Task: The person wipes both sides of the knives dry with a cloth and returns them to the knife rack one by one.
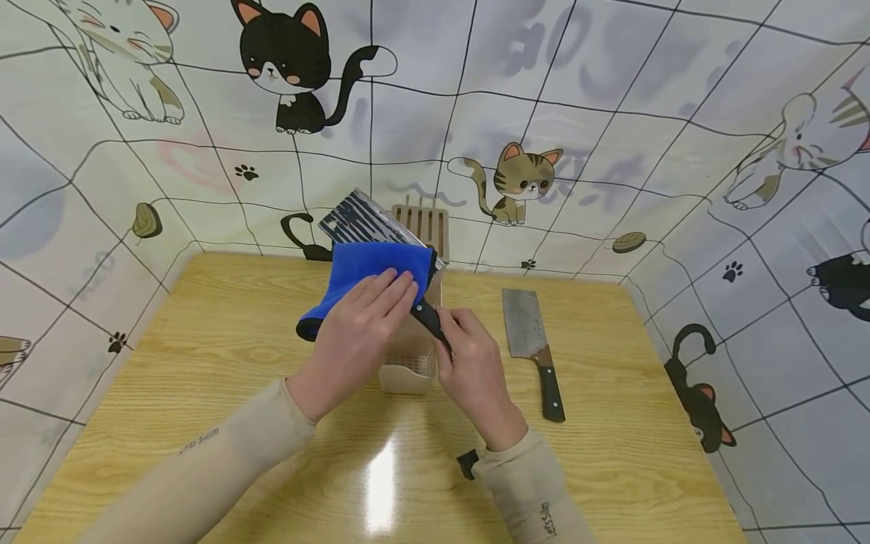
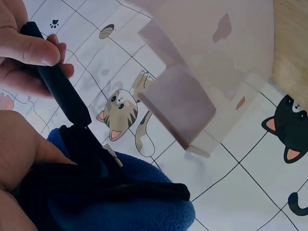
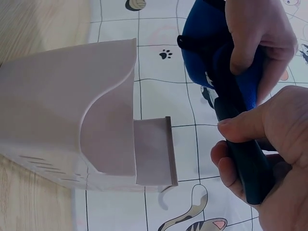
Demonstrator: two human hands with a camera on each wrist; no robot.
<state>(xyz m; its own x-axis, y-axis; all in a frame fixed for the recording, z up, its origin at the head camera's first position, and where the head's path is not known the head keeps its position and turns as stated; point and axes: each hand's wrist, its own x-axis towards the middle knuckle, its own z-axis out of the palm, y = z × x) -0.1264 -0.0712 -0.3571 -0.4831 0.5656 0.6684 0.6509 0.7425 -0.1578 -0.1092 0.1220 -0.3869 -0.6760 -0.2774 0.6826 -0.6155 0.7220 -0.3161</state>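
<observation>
Above the beige plastic knife holder (image 1: 405,378), a cleaver (image 1: 367,219) is held at a slant, its wide shiny blade pointing up and left. My right hand (image 1: 473,370) grips its black handle (image 3: 243,159), thumb along one side and fingers curled round the other. Over the blade's lower part lies a blue cloth (image 1: 367,264) with a black edge. My left hand (image 1: 360,332) pinches the cloth against the blade, with thumb and fingers on opposite sides in the right wrist view (image 3: 262,43). The cloth hides part of the blade.
A second cleaver (image 1: 523,325) with a black handle lies on the wooden table (image 1: 612,453), right of the holder. A slotted beige part (image 1: 438,227) rises at the holder's back. A small black piece (image 1: 467,464) lies by the right sleeve. Cat-patterned sheeting (image 1: 421,121) surrounds the table.
</observation>
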